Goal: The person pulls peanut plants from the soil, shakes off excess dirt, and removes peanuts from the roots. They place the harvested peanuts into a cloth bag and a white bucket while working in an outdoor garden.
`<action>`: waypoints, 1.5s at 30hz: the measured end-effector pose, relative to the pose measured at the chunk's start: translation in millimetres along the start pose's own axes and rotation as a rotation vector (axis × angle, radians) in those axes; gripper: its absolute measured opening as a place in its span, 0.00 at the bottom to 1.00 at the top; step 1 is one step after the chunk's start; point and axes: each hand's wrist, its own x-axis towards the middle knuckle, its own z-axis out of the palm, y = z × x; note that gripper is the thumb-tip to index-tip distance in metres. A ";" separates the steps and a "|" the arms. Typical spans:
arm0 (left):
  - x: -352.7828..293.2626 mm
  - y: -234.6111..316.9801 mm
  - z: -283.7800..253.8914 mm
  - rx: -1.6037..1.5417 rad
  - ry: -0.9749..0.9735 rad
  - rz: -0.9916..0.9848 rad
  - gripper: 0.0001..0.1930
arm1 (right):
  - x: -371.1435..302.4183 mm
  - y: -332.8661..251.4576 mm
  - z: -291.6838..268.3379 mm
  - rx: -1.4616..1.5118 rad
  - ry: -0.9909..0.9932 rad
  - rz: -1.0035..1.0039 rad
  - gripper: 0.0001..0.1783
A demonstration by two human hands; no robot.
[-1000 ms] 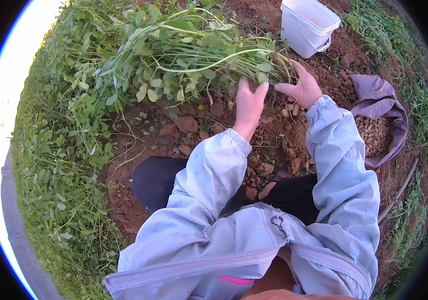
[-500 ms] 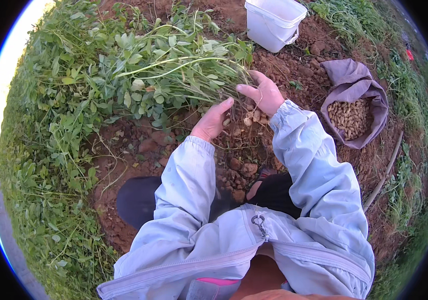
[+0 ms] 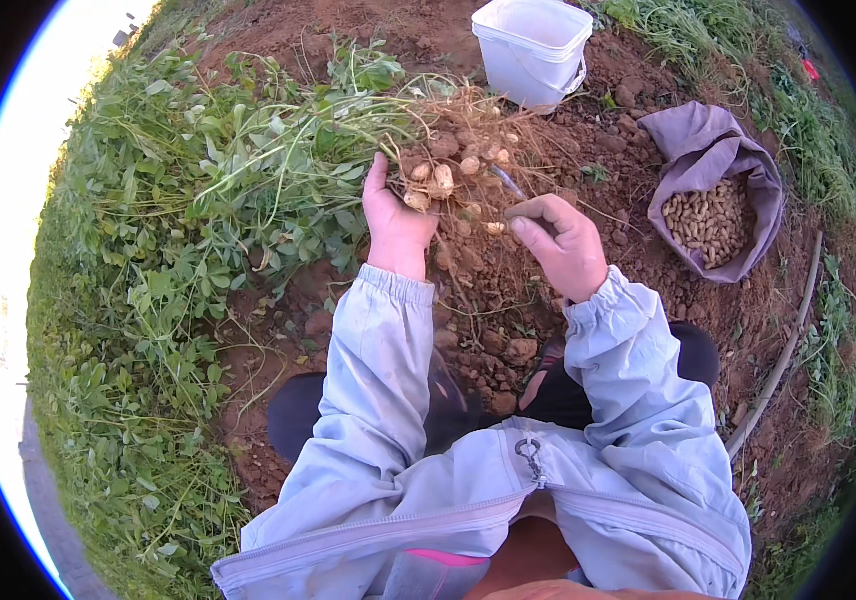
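Observation:
In the middle, a peanut plant [image 3: 348,122] is tipped so that its roots and pale pods [image 3: 442,182] face me, with soil clinging among them. My left hand [image 3: 398,225] is under the stems and root clump, thumb up along the near side; its fingers are mostly hidden behind the pods. Just right of the roots, my right hand [image 3: 566,245] is closed in a pinch around a slim silvery tool [image 3: 508,182], whose tip points up-left at the pods. Its exact kind is too small to make out.
A white bucket [image 3: 533,62] stands beyond the roots. To the right, a purple-grey cloth sack [image 3: 713,135] gapes around many picked peanuts [image 3: 706,222]. A long stick [image 3: 783,360] lies beside it. Leafy plants [image 3: 138,330] cover the left; red clods [image 3: 503,345] lie between my feet.
The plant has been turned, bringing its roots and pods into view. My left hand has shifted up-left beneath it. My right hand has drawn back down-right, and the silvery tool now shows.

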 end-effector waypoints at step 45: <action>-36.8 -11.4 18.7 0.014 0.234 0.169 0.22 | 14.1 116.0 115.5 0.392 0.052 0.290 0.30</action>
